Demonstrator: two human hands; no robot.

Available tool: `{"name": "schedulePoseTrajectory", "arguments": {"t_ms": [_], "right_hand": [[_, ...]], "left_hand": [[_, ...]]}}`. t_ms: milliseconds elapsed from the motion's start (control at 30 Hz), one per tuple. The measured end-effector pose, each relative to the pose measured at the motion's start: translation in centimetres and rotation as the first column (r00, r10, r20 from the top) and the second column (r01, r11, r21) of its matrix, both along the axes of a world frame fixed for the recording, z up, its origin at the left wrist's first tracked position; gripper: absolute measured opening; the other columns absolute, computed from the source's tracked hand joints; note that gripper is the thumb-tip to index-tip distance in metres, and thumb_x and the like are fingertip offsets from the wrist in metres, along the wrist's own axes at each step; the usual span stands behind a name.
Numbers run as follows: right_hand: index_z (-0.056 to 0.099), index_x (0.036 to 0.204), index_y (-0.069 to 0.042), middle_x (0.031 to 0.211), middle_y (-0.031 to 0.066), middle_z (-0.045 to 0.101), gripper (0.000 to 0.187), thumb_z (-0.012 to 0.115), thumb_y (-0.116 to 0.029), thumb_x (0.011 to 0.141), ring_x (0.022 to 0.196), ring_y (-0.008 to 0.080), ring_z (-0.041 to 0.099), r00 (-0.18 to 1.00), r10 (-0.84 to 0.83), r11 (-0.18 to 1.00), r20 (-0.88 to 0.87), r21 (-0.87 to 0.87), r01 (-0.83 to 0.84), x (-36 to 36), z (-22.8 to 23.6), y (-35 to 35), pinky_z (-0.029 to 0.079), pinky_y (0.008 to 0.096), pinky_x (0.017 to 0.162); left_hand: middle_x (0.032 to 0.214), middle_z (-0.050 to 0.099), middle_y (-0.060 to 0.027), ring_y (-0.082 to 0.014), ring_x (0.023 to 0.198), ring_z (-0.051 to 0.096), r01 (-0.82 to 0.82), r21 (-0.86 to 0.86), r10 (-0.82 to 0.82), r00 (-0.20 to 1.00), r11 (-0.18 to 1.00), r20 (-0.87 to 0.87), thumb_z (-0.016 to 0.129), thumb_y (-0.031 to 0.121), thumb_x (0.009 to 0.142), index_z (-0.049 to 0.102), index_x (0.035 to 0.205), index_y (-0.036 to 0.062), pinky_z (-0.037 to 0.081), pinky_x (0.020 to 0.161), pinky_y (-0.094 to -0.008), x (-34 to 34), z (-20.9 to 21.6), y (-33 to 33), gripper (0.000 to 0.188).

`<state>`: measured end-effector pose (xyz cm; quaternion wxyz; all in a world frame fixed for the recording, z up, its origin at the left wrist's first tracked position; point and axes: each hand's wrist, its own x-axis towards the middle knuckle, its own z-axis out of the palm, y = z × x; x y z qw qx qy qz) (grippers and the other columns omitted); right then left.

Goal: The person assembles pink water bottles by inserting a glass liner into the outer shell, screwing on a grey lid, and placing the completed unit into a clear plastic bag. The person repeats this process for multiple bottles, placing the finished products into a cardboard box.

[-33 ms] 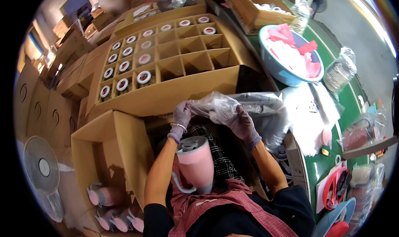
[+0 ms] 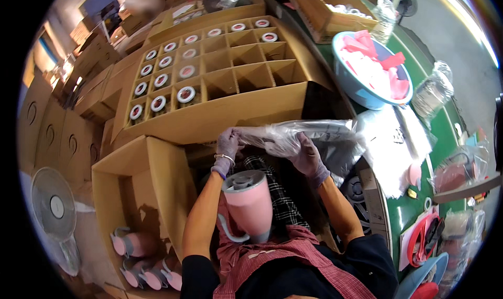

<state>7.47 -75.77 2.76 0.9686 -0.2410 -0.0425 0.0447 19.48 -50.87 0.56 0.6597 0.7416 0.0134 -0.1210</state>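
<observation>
Spreading a plastic bag (image 2: 283, 135) between two gloved hands is the step in hand, as the head view shows it. The left hand (image 2: 228, 149) has its fingers closed on the bag's left end; the right hand (image 2: 310, 161) grips it farther along, thumb against the film, its other fingers partly hidden. The rest of the bag trails past the right hand toward the counter (image 2: 401, 218), near a pile of clear film (image 2: 385, 152). Which end is the mouth, I cannot tell.

A pink cup (image 2: 250, 210) with a grey lid (image 2: 245, 180) sits in the lap against the checked apron (image 2: 293, 252), below the bag and apart from both hands. Beyond the bag stands a divided carton (image 2: 220, 111); to the left, an open box (image 2: 130, 181) has more pink cups (image 2: 140, 245) in it.

To do this well, I would pinch the film lightly near its edge, since thin layers probably cling together, and part them with the thumbs rather than tugging. Holding the bag above the lid and clear of the carton's edge should avoid snags. Steady knees matter too: neither hand supports the cup, so it could tip.
</observation>
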Motion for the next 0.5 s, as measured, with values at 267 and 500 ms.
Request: {"name": "schedulePoseTrajectory", "arguments": {"t_ms": [267, 500], "right_hand": [[0.059, 0.123, 0.004, 0.104, 0.0074, 0.066, 0.041, 0.075, -0.011, 0.088, 0.092, 0.013, 0.061, 0.956, 0.079, 0.668, -0.283, -0.697, -0.261, 3.5, -7.8, 6.3, 0.053, 0.0269, 0.082], [0.064, 0.104, 0.003, 0.092, 0.0054, 0.067, 0.017, 0.062, -0.012, 0.096, 0.082, 0.0117, 0.062, 0.946, -0.266, 0.511, -0.184, -0.859, -0.023, 0.6, -8.5, 8.2, 0.051, 0.0263, 0.072]], "left_hand": [[0.101, 0.072, -0.0085, -0.0254, 0.088, 0.069, -0.246, -0.688, 0.074, 0.96, 0.682, -0.27, 0.055, 0.026, 0.098, 0.066, 0.107, 0.0077, 0.057, 0.08, -0.0379, -5.8, -7.0, 10.6, 0.023], [0.092, 0.069, -0.0003, -0.0115, 0.082, 0.063, -0.228, -0.466, 0.153, 0.969, 0.855, -0.194, 0.067, 0.027, 0.094, 0.069, 0.096, 0.0041, 0.052, 0.075, -0.0271, -15.5, -8.9, 13.1, 0.023]]}}
